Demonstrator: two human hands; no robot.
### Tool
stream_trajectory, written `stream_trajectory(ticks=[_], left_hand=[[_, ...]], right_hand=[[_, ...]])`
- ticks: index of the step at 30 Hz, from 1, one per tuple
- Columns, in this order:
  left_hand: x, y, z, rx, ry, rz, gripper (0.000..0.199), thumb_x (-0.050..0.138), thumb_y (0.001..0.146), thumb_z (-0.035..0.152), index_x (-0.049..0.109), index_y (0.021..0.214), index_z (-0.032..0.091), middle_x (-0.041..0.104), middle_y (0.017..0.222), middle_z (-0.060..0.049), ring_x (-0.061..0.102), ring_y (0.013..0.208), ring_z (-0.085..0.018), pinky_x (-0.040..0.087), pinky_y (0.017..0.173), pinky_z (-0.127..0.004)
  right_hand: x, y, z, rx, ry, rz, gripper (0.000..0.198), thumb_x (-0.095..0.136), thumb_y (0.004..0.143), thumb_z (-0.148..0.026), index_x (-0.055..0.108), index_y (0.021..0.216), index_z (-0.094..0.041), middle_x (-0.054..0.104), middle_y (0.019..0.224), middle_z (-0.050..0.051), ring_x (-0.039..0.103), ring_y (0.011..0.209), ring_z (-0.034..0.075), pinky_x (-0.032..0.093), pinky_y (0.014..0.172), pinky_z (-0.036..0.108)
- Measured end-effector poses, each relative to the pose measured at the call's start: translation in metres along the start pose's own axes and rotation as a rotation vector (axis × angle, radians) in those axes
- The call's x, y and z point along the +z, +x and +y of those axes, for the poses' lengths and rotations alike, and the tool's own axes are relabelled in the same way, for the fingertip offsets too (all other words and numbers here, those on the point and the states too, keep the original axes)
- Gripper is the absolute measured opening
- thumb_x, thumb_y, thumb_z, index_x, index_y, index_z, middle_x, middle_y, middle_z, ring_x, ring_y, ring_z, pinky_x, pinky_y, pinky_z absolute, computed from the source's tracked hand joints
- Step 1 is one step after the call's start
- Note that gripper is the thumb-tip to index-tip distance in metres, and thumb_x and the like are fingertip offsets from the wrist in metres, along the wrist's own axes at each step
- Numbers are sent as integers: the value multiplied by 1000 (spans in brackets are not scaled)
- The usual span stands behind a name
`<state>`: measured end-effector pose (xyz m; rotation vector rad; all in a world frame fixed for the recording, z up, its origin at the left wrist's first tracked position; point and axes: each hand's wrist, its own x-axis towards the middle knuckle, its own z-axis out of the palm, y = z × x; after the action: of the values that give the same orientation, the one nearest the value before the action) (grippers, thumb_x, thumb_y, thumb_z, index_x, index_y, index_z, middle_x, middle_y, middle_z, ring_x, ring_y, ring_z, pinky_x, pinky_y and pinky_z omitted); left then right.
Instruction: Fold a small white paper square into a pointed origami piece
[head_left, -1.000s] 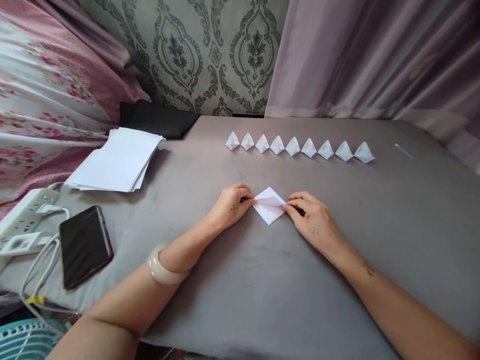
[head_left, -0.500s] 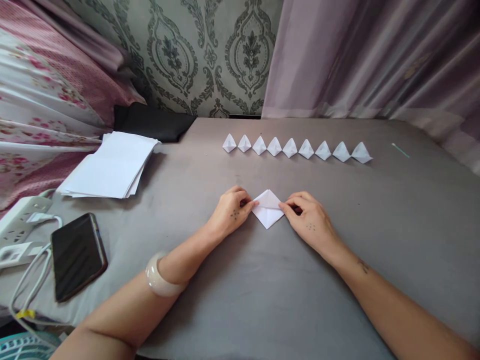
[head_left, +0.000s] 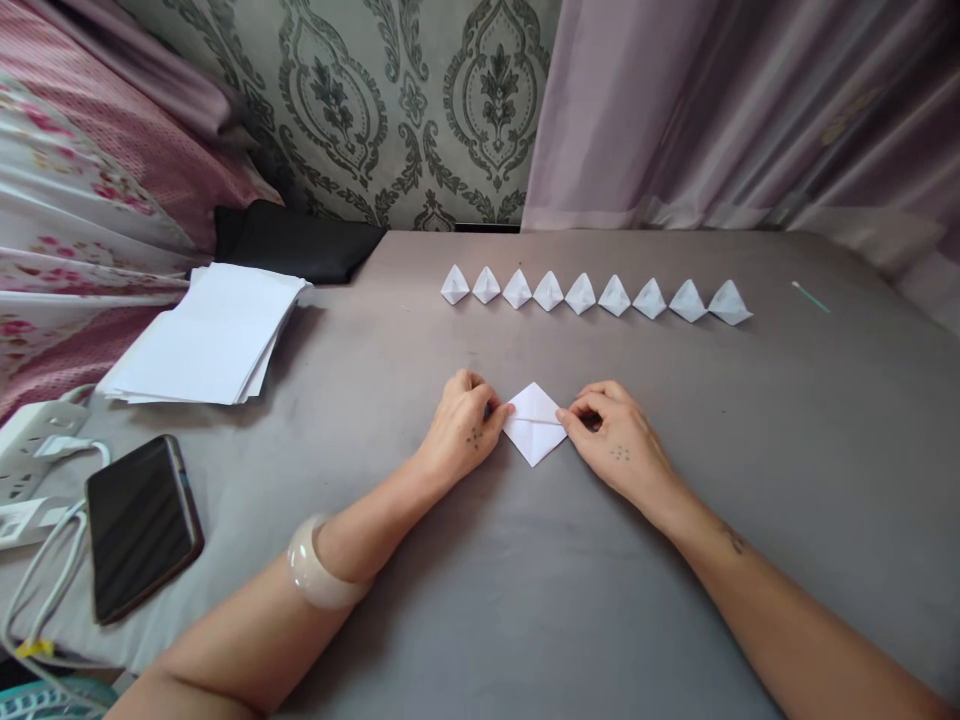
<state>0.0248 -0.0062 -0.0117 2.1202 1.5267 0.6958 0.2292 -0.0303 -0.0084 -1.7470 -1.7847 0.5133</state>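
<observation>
A small diamond of folded white paper [head_left: 534, 440] is between my two hands, with a fold edge running across its middle. My left hand [head_left: 466, 425] pinches its left corner between thumb and fingers. At the opposite corner, my right hand [head_left: 616, 435] is closed on the paper in the same way. Farther back stands a row of several folded paper boats [head_left: 580, 294], white and with pointed tops.
A stack of white paper sheets [head_left: 206, 335] lies at the left, by a black folded cloth or bag [head_left: 300, 243]. Nearer are a phone [head_left: 142, 528], a power strip [head_left: 30, 445] and white cables. A cotton swab [head_left: 811, 297] lies far right on the grey cloth surface [head_left: 585, 620].
The view has shifted slightly. Both hands keep their pinch on the paper's corners; the diamond looks a little flatter and more opened out toward me.
</observation>
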Motion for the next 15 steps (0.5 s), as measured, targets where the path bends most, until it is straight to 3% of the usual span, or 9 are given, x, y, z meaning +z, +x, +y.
stream_trajectory(ticks=[15], left_hand=[[9,2,-6,78,56,48,17,52,87,25,55,74,13,52,97,-13,51,90,-22,48,84,-41]], right_hand=[[-1,7,-6,62,-87,-44,26,56,80,-34,57,57,-20,61,98,6,56,66,15,40,59,32]])
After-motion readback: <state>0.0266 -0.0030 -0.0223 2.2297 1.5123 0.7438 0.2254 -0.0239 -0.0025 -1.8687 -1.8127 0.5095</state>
